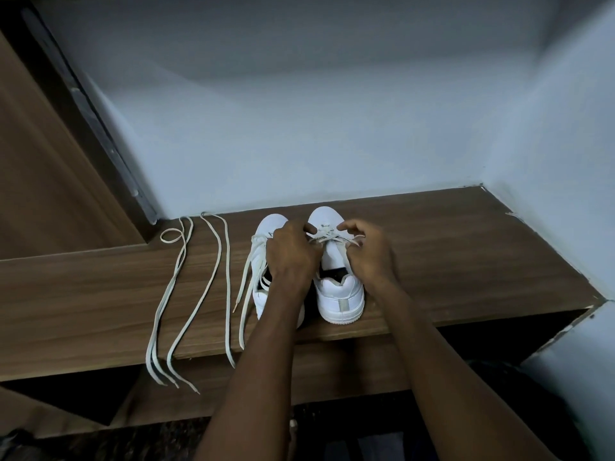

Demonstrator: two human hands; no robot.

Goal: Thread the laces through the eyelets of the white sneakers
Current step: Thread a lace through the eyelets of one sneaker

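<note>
Two white sneakers stand side by side on a wooden shelf (466, 247), heels toward me. My left hand (291, 252) covers much of the left sneaker (271, 224) and pinches the lace at the right sneaker's (337, 291) eyelets. My right hand (367, 251) pinches the other end of that lace (327, 237) on the shoe's right side. The lace crosses the lowest eyelets near the toe. A lace from the left sneaker trails off its left side (248, 287).
Two loose laces (186, 294) lie on the shelf to the left, ends hanging over the front edge. A pale wall rises behind and to the right. A wooden door stands at far left. Bare shelf lies right of the shoes.
</note>
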